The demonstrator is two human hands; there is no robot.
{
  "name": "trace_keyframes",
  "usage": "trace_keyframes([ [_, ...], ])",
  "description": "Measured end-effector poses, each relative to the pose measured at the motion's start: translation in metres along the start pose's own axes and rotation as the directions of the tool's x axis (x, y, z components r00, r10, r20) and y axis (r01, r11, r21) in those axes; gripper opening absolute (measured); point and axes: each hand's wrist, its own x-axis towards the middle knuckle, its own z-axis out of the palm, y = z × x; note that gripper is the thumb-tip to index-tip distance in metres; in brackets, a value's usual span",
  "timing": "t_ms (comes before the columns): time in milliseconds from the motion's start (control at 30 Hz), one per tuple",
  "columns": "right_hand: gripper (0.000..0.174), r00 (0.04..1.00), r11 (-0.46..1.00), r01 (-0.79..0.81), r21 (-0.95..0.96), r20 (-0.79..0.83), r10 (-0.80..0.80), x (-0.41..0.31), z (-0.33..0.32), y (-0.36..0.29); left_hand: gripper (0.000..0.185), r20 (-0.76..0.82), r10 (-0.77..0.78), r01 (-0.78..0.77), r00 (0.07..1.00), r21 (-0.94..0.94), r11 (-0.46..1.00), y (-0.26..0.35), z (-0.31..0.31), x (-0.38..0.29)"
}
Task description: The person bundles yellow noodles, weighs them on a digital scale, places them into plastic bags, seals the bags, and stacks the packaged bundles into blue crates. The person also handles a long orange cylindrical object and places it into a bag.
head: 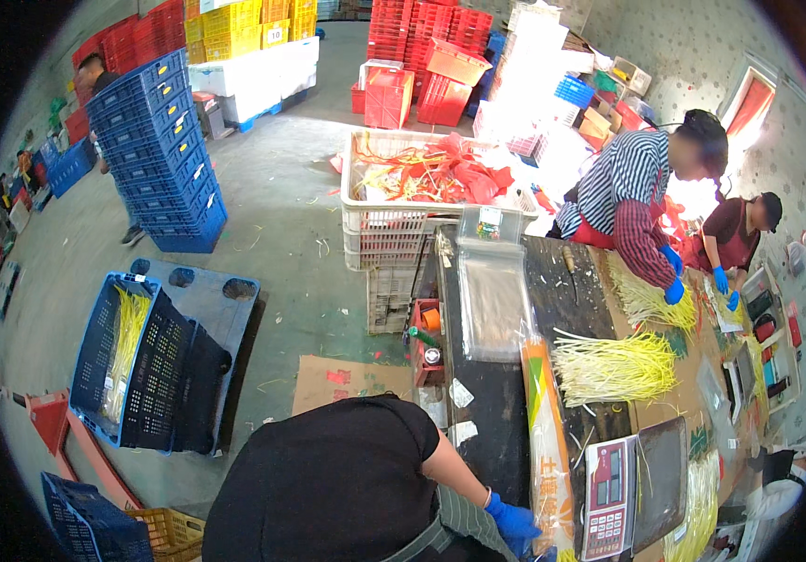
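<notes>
My left hand (512, 525), in a blue glove, is low in the view at the near end of a long printed plastic packaging bag (547, 449); its grip is unclear. A small blue patch at the bottom edge may be part of my right hand; the rest is hidden. A digital scale with red-and-white keypad (608, 492) and dark metal pan (659, 485) stands right of the bag. Pale yellow shoots or stems (614, 369) lie in a bundle beyond it, with more (695, 502) beside the pan. Clear plastic bags (493, 295) lie stacked on the dark table (487, 421).
Two people (621, 183) (733, 232) in blue gloves work over stems across the table; another walks behind stacked blue crates (157, 154). A blue crate (157, 309) holding bagged stems sits on a pallet (234, 281) at left. White crates (382, 228) hold red and yellow scraps beyond.
</notes>
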Motion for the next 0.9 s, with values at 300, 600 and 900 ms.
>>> trace_keyframes([
  [300, 0.021, 1.000, 0.996, -0.006, -0.093, -0.016, 0.005, -0.012, -0.031, -0.014, 0.063, 0.040, -0.063, 0.065, 0.997, -0.071, 0.995, 0.010, -0.013, -0.006],
  [600, 0.032, 0.995, 0.992, 0.090, 0.091, 0.033, -0.093, 0.003, -0.030, -0.033, 0.064, -0.293, -0.082, -0.227, 0.953, -0.864, 0.450, 0.098, -0.004, -0.099],
  [900, 0.045, 0.720, 0.382, 0.611, -0.693, 0.287, -0.631, -0.031, -0.093, -0.147, 0.048, -0.344, 0.182, -0.356, 0.921, -0.554, 0.752, 0.229, 0.042, -0.134],
])
